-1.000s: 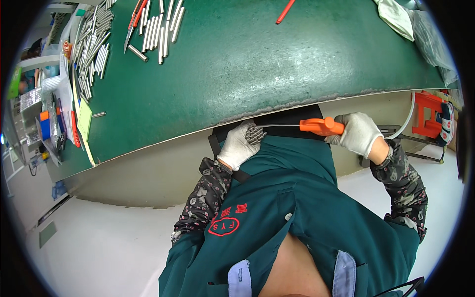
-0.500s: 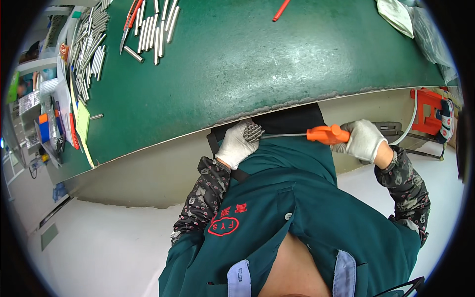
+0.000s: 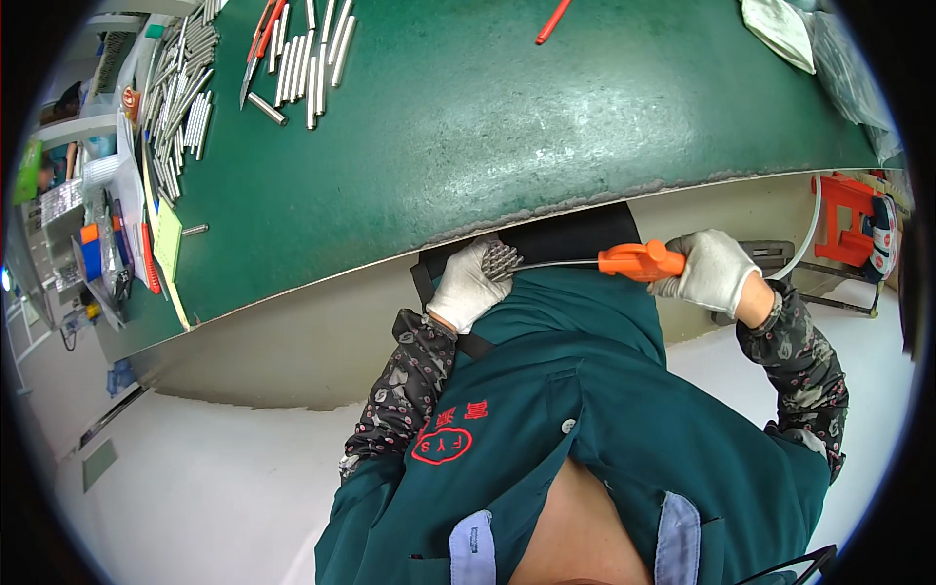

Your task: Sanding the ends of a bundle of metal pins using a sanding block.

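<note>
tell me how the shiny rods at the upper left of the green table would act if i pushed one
The rods look round and slim, so one would likely roll if pushed sideways. Their straight, metallic look suggests they're stiff and perhaps heavy for their size. The table's glossy surface may let them slide.

In the left hand (image 3: 472, 286), gloved in matt cloth, we see metal rods (image 3: 501, 260); to its right, a smooth plastic blow gun (image 3: 636, 261); beyond the hand, a glossy, rough-edged tabletop (image 3: 468, 146).
</note>
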### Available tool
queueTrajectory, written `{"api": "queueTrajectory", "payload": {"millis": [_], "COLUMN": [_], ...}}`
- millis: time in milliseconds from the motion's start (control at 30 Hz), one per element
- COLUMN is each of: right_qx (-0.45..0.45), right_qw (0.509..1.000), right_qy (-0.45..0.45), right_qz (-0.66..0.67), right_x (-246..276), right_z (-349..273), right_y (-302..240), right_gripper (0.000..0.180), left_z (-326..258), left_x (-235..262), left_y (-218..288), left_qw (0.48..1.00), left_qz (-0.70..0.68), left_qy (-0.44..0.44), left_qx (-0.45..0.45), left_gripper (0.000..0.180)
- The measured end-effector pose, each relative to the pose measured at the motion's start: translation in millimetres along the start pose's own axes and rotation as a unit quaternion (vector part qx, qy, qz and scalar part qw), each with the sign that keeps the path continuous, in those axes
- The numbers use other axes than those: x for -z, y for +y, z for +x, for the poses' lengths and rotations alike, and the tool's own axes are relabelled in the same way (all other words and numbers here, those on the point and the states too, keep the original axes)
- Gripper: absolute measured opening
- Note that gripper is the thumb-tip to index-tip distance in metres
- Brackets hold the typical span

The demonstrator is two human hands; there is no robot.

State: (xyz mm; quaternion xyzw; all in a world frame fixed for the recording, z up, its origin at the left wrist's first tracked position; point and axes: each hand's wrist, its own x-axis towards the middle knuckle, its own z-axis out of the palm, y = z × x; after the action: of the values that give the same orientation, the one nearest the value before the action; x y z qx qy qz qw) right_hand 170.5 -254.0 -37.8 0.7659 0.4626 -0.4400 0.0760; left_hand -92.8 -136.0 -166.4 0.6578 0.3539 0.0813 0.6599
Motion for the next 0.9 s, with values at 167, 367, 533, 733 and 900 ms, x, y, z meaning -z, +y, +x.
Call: {"api": "queueTrajectory", "payload": {"millis": [167, 367, 533, 733, 900], "right_qx": [-0.020, -0.036, -0.043, -0.038, -0.033], "right_qw": [0.999, 0.999, 0.999, 0.999, 0.999], "right_qy": [0.029, 0.036, 0.012, 0.033, 0.018], "right_qz": [0.008, 0.004, -0.025, -0.008, -0.013], "right_x": [4, 0, -2, 5, 11], "right_z": [5, 4, 0, 1, -1], "right_y": [-7, 2, 4, -4, -12], "right_gripper": [0.038, 0.038, 0.039, 0.038, 0.037], "left_z": [-2, -4, -2, 1, -3], "left_x": [-4, -2, 0, -4, -7], "left_y": [4, 2, -7, 1, 16], "left_qw": [0.998, 1.000, 1.000, 1.000, 0.998], "left_qz": [0.051, -0.005, -0.003, -0.004, 0.055], "left_qy": [0.006, 0.002, 0.006, 0.006, 0.007], "left_qx": [-0.022, 0.006, -0.011, -0.013, -0.008], "left_gripper": [0.030, 0.030, 0.024, 0.019, 0.019]}}
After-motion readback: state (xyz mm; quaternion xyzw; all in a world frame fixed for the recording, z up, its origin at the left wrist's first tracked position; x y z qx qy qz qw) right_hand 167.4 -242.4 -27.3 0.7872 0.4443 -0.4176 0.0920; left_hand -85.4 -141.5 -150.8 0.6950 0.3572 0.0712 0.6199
